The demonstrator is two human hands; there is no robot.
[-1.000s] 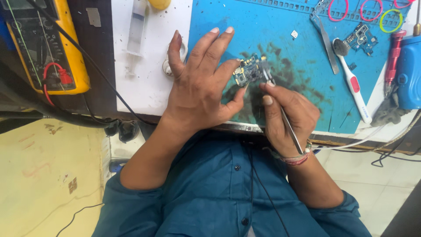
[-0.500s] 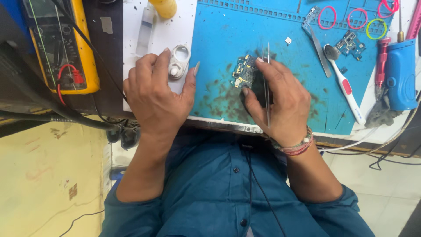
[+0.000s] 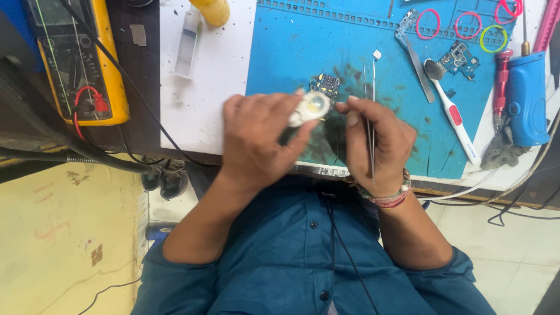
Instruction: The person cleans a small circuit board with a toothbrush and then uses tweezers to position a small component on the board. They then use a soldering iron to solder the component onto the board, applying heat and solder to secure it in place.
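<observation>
My left hand (image 3: pixel 259 137) grips a small round white container (image 3: pixel 309 108) with a pale centre, held over the blue work mat (image 3: pixel 303 46). Just beyond it lies a small dark circuit board (image 3: pixel 328 85) on the mat. My right hand (image 3: pixel 376 143) holds metal tweezers (image 3: pixel 370 111) upright, their tips pointing away from me; its thumb and forefinger reach toward the container. The two hands nearly touch at the container.
A yellow multimeter (image 3: pixel 81 64) with red and black leads sits at the left. A clear syringe (image 3: pixel 188 42) lies on the white board. A toothbrush (image 3: pixel 452 111), flat metal tool (image 3: pixel 417 55), blue tool (image 3: pixel 525 96), red screwdriver (image 3: pixel 500 79), coloured rubber bands (image 3: pixel 429 23) and another circuit board (image 3: pixel 458 58) lie at the right.
My left hand picked up the round white container from the white board on the left and carried it right, over the mat, to meet my right hand.
</observation>
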